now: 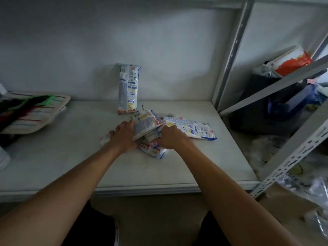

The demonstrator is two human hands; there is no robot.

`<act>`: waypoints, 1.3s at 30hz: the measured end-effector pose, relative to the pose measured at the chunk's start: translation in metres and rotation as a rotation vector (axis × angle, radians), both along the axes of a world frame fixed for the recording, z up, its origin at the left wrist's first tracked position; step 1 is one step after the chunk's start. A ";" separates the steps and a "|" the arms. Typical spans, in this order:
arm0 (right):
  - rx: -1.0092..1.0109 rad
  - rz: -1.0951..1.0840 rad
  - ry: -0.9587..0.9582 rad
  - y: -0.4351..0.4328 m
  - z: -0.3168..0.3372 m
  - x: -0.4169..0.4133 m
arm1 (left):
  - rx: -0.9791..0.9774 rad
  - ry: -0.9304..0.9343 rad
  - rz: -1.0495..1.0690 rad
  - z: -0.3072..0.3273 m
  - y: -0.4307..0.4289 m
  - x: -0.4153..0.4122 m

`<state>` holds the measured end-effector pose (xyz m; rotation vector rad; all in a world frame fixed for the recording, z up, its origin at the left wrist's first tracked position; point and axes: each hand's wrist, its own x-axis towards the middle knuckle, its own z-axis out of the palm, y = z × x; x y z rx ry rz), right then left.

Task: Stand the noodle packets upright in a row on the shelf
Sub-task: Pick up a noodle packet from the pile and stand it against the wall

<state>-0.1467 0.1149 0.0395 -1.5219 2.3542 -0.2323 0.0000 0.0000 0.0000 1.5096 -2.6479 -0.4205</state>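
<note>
One white and blue noodle packet (128, 88) stands upright against the back wall of the grey shelf (71, 157). In front of it lies a loose pile of packets. My left hand (122, 137) and my right hand (169, 137) grip a tilted packet (146, 124) on top of the pile, one hand on each side. Another packet (193, 127) lies flat to the right, and one (153, 150) lies flat under my hands. A further packet end (104, 138) peeks out left of my left hand.
A stack of striped cloth pads with dark and green cords (32, 110) lies at the shelf's left. A metal upright (230, 55) bounds the shelf on the right. Beyond it stand a dark bin (276, 107), an orange bag (292, 63) and plastic clutter.
</note>
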 end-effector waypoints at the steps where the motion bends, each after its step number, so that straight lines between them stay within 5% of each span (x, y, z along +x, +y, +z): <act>1: 0.011 -0.001 0.008 0.001 0.001 0.002 | -0.015 0.004 0.002 -0.001 0.002 0.000; 6: 0.019 0.012 0.043 -0.010 0.004 0.006 | -0.151 0.005 0.048 -0.024 0.003 -0.004; 11: 0.232 0.026 -0.141 -0.036 0.016 -0.005 | -0.224 -0.027 0.103 -0.019 -0.006 -0.016; 16: 0.183 0.038 -0.407 -0.052 0.028 -0.019 | -0.224 0.304 0.105 -0.003 -0.035 -0.012; 22: -0.259 0.001 -0.622 -0.078 0.024 -0.017 | 0.069 0.973 -0.010 0.043 -0.046 0.008; 25: -0.317 0.092 -0.633 -0.082 0.021 -0.008 | 0.319 1.104 -0.120 0.065 -0.037 0.007; 29: -0.347 0.164 -0.896 -0.079 0.011 -0.007 | 0.552 1.168 -0.220 0.075 -0.031 0.001; 39: -0.502 -0.125 -0.587 -0.089 -0.002 -0.021 | 0.538 1.052 -0.105 0.045 -0.036 -0.018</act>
